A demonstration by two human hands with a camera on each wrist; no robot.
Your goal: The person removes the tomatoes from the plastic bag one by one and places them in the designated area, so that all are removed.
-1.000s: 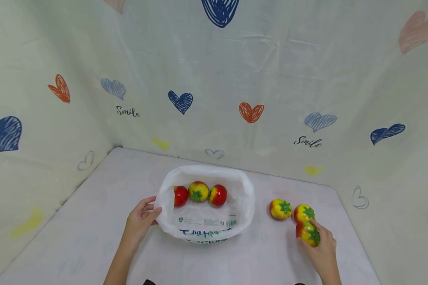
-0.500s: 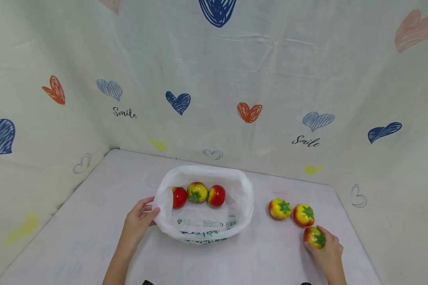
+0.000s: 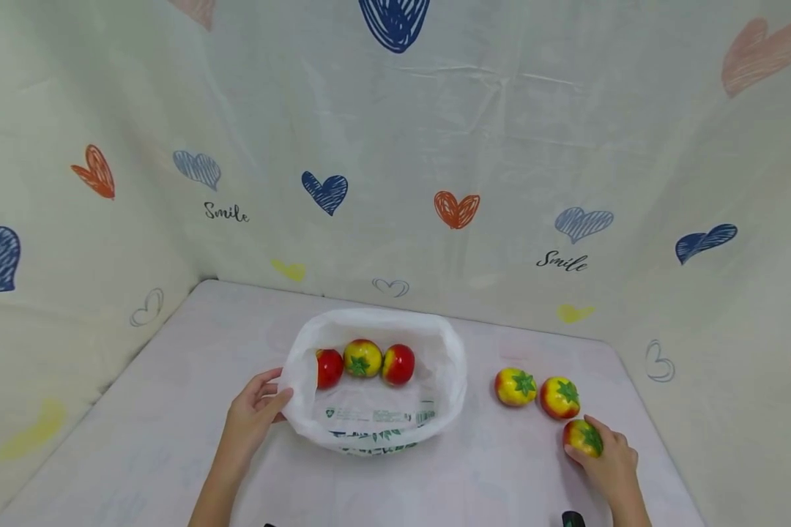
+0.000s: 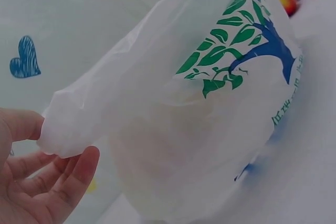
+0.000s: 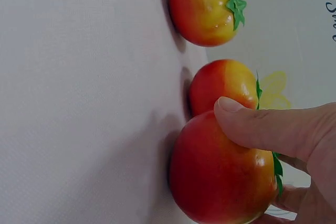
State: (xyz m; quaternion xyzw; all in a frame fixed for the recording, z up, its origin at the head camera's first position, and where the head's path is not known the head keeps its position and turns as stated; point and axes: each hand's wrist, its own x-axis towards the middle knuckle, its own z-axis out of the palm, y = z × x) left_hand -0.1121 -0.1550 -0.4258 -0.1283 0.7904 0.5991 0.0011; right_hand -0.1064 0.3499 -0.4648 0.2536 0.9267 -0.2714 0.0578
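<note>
At the left side of a white plastic bag (image 3: 450,410), my left hand (image 3: 253,410) pinches the rim between thumb and fingers. In the left wrist view the bag (image 4: 157,114) shows a green leaf and blue print. Three red-and-yellow tomatoes, such as the middle tomato (image 3: 362,359), lie inside along its far wall. My right hand (image 3: 609,461) holds another tomato (image 3: 581,437) low over the table, thumb on one side and fingers on the other. Whether this tomato (image 5: 220,171) touches the table, I cannot tell.
Two more tomatoes sit on the white table (image 3: 488,476) right of the bag: a yellower tomato (image 3: 515,387) and a redder tomato (image 3: 559,398) just beyond my right hand. A heart-printed curtain (image 3: 395,146) hangs behind the table. A dark object (image 3: 573,519) shows at the bottom edge.
My right hand has shifted right and slightly nearer with its tomato, which no longer overlaps the redder one in the head view. My left hand stays on the bag's rim.
</note>
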